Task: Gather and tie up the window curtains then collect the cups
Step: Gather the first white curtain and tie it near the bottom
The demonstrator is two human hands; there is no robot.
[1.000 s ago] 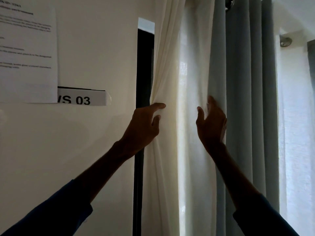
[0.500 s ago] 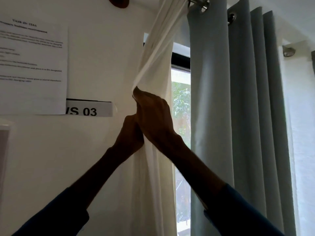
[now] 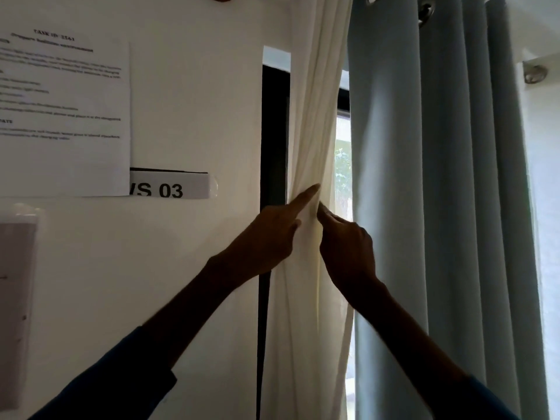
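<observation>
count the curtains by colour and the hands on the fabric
cream curtain: 1
grey-blue curtain: 1
hands gripping the cream one: 2, left hand and right hand
total: 4
The pale strip at the far right is too washed out to count as a curtain.

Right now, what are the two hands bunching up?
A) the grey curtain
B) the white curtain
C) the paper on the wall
B: the left hand and the right hand meet on the white curtain and hold its folds together, while the grey curtain hangs straight beside it.
</observation>
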